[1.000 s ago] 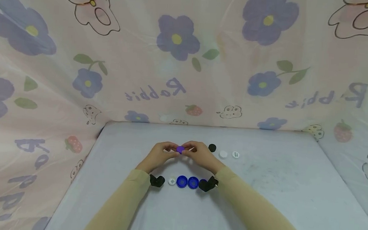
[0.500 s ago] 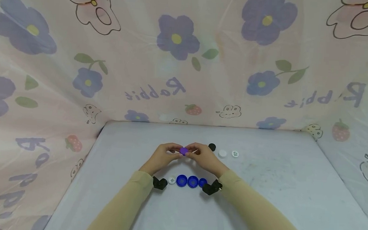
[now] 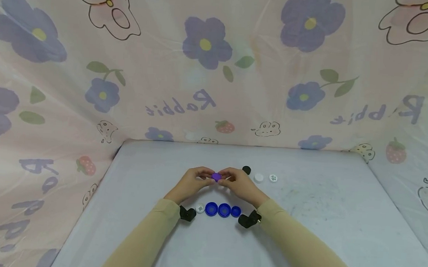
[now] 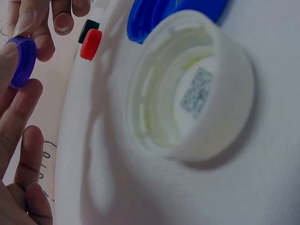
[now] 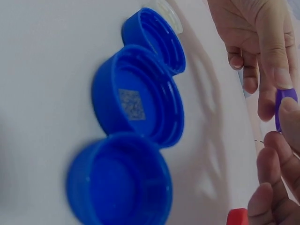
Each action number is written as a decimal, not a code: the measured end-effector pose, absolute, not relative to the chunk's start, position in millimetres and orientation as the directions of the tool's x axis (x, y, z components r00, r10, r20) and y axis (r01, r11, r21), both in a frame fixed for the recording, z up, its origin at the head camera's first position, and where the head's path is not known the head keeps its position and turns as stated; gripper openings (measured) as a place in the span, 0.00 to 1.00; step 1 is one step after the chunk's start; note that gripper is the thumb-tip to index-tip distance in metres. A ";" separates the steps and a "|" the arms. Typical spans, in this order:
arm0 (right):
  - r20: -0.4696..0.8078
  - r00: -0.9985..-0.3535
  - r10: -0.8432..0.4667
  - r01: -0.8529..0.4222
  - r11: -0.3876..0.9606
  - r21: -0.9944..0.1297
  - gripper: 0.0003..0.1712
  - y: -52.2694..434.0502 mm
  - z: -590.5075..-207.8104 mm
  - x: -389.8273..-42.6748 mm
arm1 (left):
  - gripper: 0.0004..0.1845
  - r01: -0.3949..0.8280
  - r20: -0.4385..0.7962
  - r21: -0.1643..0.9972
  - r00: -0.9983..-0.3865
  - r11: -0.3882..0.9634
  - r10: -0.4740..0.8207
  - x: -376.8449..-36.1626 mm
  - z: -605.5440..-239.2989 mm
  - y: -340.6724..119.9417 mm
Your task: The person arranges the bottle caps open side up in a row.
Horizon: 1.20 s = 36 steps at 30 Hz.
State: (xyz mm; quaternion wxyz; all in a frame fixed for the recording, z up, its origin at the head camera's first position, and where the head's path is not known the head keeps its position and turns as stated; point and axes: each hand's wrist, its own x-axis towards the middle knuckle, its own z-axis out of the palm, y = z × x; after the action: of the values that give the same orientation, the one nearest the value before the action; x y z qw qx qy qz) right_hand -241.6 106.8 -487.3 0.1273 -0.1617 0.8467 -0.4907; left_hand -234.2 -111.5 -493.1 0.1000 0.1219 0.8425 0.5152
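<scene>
Purple bottle cap (image 3: pixel 216 176): held just above the table (image 3: pixel 322 222), near its middle, pinched on both sides at once. Left hand (image 3: pixel 192 182): fingers curled in, thumb and fingertips closed on the cap's left edge; the left wrist view shows the ribbed purple rim (image 4: pixel 19 61) pressed between them. Right hand (image 3: pixel 238 184): fingers likewise curled, fingertips gripping the cap's right edge; the right wrist view shows the purple cap (image 5: pixel 285 110) at the frame edge between thumb and forefinger. Both arms in tan sleeves, each with a small black camera mount at the wrist. Row of caps on the table, just nearer the person than the hands, lying open side up, left to right: one white cap (image 3: pixel 200 209) with a printed square code inside, then three blue caps (image 3: pixel 224 210), the middle one with a code square on its inner face, the three touching or nearly so. Second row beyond the right hand: one black cap (image 3: pixel 246 170), then two white caps (image 3: pixel 266 178), set slightly apart. A red cap (image 4: pixel 90 44) shows in the wrist views, beside a dark one. Backdrop: pink cloth (image 3: pixel 218 68) printed with purple flowers, rabbits and strawberries, hung round three sides of the table.
</scene>
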 end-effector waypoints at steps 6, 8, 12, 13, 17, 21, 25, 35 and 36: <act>-0.052 -0.915 -0.400 -0.155 0.466 -0.871 0.16 107.3 -490.4 -244.2 | 0.17 0.095 -0.055 0.892 -0.947 0.441 0.317 -235.1 -492.1 -111.8; -0.052 -0.915 -0.399 -0.157 0.472 -0.868 0.16 107.5 -491.0 -244.6 | 0.17 0.089 -0.062 0.895 -0.946 0.438 0.318 -234.9 -491.4 -111.7; -0.053 -0.918 -0.394 -0.157 0.482 -0.862 0.16 107.2 -490.8 -244.4 | 0.17 0.080 -0.069 0.897 -0.946 0.434 0.316 -234.0 -489.4 -111.6; -0.053 -0.918 -0.394 -0.157 0.481 -0.863 0.16 107.1 -490.7 -244.2 | 0.17 0.078 -0.070 0.898 -0.946 0.433 0.316 -233.8 -488.9 -111.6; -0.055 -0.916 -0.398 -0.151 0.469 -0.870 0.17 106.8 -489.8 -243.2 | 0.17 0.082 -0.068 0.897 -0.946 0.435 0.318 -233.5 -487.9 -111.9; -0.058 -0.913 -0.404 -0.142 0.448 -0.883 0.17 107.0 -489.1 -242.1 | 0.16 0.080 -0.067 0.896 -0.948 0.438 0.310 -234.0 -489.4 -112.6; -0.057 -0.918 -0.392 -0.134 0.444 -0.886 0.14 107.7 -488.0 -240.8 | 0.14 0.073 -0.068 0.898 -0.952 0.434 0.300 -234.5 -491.8 -112.9; -0.047 -0.938 -0.344 -0.112 0.430 -0.896 0.12 107.0 -490.8 -240.4 | 0.13 0.101 -0.038 0.901 -0.951 0.423 0.306 -232.4 -490.3 -109.7; -0.050 -0.938 -0.342 -0.107 0.425 -0.899 0.12 106.9 -491.1 -240.0 | 0.13 0.098 -0.040 0.901 -0.952 0.423 0.304 -232.1 -490.1 -109.5</act>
State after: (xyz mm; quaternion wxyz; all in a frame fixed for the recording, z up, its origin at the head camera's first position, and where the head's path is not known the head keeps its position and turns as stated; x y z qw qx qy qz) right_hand -240.0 106.9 -491.1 0.1132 -0.1340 0.8366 -0.5190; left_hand -232.1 -109.5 -490.1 0.0987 0.1199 0.8378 0.5234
